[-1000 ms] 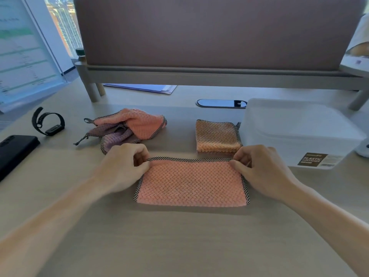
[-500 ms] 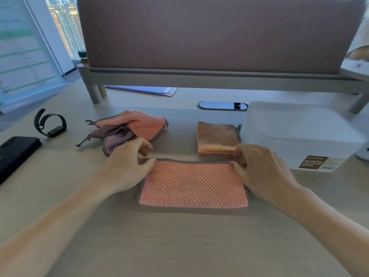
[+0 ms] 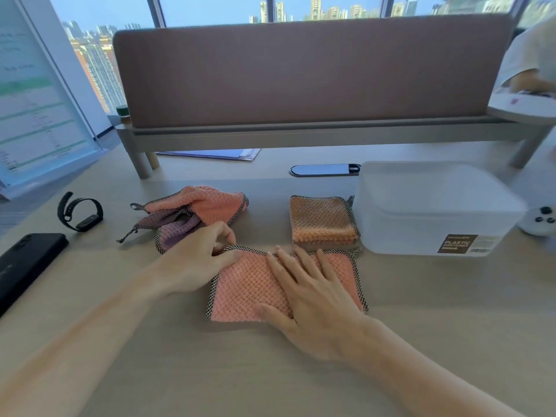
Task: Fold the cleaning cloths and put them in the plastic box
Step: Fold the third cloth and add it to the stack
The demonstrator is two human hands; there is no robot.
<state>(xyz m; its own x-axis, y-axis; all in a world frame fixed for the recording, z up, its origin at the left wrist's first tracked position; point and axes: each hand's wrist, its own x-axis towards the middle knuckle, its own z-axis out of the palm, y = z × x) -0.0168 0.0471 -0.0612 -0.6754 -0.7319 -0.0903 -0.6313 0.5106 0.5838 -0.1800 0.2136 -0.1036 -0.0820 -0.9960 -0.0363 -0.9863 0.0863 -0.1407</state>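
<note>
Pressing down on the pink cloth, the right hand is lying flat with its fingers straight and slightly spread, its palm covering the cloth's right half. The left hand is pinching the cloth's far left corner, thumb and curled fingers closing on the checked trim. That cloth is lying folded into a rough square on the desk, just to the near left of the plastic box, its right edge close to the box's near left corner but not touching it. The box is sitting with its lid on and a brown label facing the person. A folded orange cloth is resting right beside the box's left wall; whether it is touching, I cannot tell. Farther left of the box, a loose heap of cloths, pink over purple, is lying crumpled. Well to the left of the box, a black wristband is lying on its side, and a black phone is lying nearer the person. Right of the box, a white controller is showing at the frame's edge. Behind the box, a brown divider screen is standing across the desk.
</note>
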